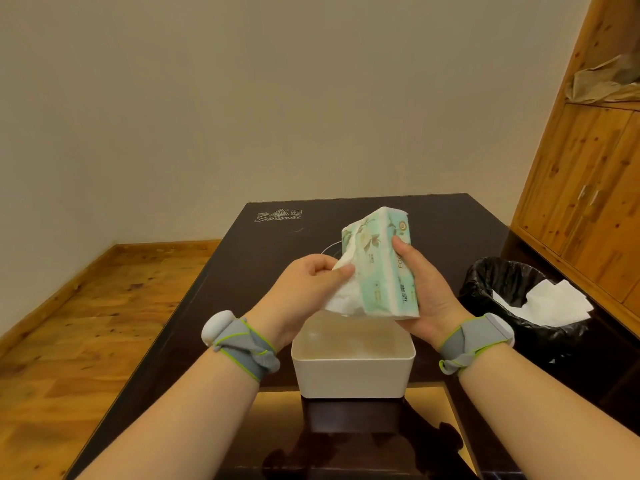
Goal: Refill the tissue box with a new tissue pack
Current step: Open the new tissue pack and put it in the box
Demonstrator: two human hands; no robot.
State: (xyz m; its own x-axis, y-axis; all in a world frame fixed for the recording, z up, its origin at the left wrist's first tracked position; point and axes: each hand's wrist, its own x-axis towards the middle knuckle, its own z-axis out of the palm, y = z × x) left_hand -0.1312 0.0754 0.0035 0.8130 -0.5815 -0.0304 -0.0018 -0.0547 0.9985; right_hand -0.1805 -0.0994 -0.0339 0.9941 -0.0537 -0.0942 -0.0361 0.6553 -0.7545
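Observation:
A white, open-topped tissue box (pixel 353 372) stands on the dark table (pixel 242 271) near its front edge; no lid is on it and I see nothing inside. Above it I hold a mint-green floral tissue pack (pixel 381 268), tilted on end. My right hand (pixel 422 289) grips the pack from the right side. My left hand (pixel 311 282) pinches white tissue (pixel 346 296) that sticks out of the torn left side of the pack. Both wrists wear grey bands.
A bin lined with a black bag (pixel 502 292), holding white tissues (pixel 547 303), stands to the right of the table. A wooden cabinet (pixel 588 188) fills the right side. Wooden floor (pixel 69 323) lies to the left, with a plain wall behind.

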